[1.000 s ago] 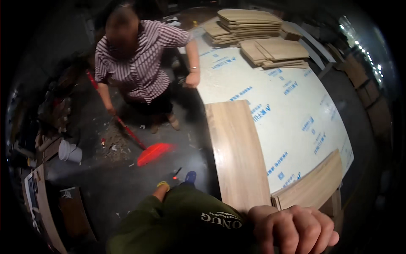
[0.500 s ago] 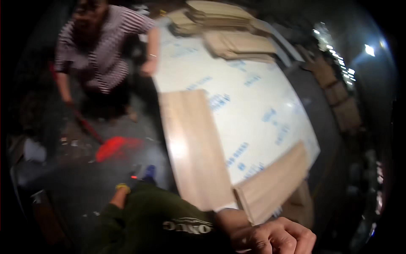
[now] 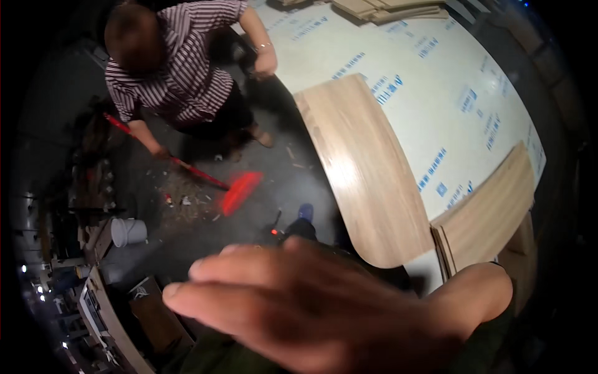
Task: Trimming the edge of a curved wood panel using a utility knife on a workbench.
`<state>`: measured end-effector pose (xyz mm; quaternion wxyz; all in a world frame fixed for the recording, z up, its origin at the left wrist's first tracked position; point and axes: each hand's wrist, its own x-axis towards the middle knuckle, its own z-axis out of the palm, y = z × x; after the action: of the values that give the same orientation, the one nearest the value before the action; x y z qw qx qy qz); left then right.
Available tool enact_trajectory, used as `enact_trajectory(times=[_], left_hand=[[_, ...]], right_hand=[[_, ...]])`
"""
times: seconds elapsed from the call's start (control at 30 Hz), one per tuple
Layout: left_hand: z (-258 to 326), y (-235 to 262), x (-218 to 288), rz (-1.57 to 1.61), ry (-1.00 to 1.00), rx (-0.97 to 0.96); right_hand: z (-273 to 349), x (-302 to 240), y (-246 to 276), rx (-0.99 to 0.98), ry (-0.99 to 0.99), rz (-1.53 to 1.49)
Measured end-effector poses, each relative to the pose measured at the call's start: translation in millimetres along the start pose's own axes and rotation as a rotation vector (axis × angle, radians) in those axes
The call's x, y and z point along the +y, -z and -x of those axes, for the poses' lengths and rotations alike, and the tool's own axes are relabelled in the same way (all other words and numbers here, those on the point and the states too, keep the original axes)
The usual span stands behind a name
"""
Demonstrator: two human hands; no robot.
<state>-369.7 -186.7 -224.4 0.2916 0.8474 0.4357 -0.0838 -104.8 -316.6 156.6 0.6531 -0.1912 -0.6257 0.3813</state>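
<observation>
Fingers (image 3: 218,305) of our right hand (image 3: 324,305) are stretching out open and blurred across the lower middle of the frame; our left hand is out of view, so we cannot tell its state. Right of centre, we are seeing a wooden board (image 3: 361,168) lying along the left edge of a blue-printed white tabletop (image 3: 461,75), showing pale brown grain, a glossy patch and a rounded lower corner. Upper left, a person (image 3: 187,68) is holding a red broom (image 3: 240,190).
</observation>
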Motion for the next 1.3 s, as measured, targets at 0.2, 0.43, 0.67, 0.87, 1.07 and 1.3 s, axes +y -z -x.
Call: enact_trajectory(times=[0.2,0.43,0.67,0.87,1.07,1.3], left_hand=[[-24,137,-90,-0.161,0.203,0.477],[67,-172,-98,0.034,0.296,0.038],[69,-177,-135,0.328,0.312,0.38],[-23,17,-53,0.287,-0.058,0.454],[-25,54,3,0.654,0.135,0.359],[-63,65,61,0.596,0.353,0.48]], right_hand=[[-40,30,-102,-0.582,0.435,0.524],[116,175,17,-0.466,-0.955,0.292],[191,91,76,0.058,-1.746,0.096],[118,263,87,-0.245,-0.952,1.313],[69,349,106,-0.486,-0.869,1.507],[38,364,159,-0.588,-0.555,1.227]])
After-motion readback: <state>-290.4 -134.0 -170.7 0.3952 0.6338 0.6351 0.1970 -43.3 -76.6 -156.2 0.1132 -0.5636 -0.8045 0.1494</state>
